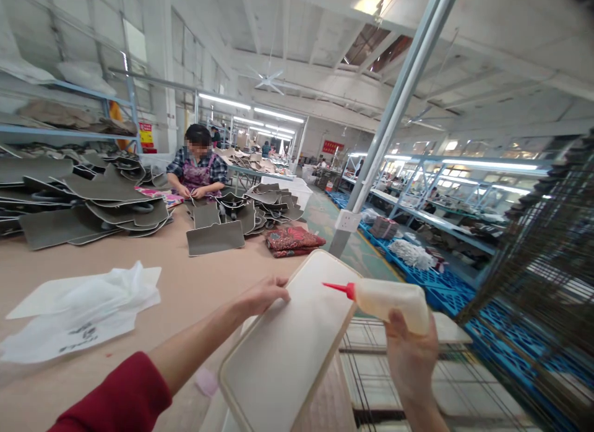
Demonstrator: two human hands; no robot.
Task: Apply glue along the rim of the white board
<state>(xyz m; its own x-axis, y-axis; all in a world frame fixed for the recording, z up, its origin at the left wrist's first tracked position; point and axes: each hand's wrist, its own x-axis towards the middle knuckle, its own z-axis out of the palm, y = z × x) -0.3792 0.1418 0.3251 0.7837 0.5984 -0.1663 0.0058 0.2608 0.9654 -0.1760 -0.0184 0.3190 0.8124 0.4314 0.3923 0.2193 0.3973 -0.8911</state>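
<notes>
My left hand grips the left edge of a white rectangular panel with rounded corners and a cream rim, its thumb on the face. The panel is tilted over the table's near edge. In my right hand is a translucent squeeze bottle with a red pointed nozzle. The bottle lies nearly level, and its tip points left, over the upper part of the panel. Pale liquid shows inside the bottle. Whether the tip touches the panel I cannot tell.
Crumpled white sheets lie on the brown table. Beyond are a folded red patterned cloth and piles of grey pieces, where a co-worker sits. Wire racks with pale panels stand at lower right, near a metal post.
</notes>
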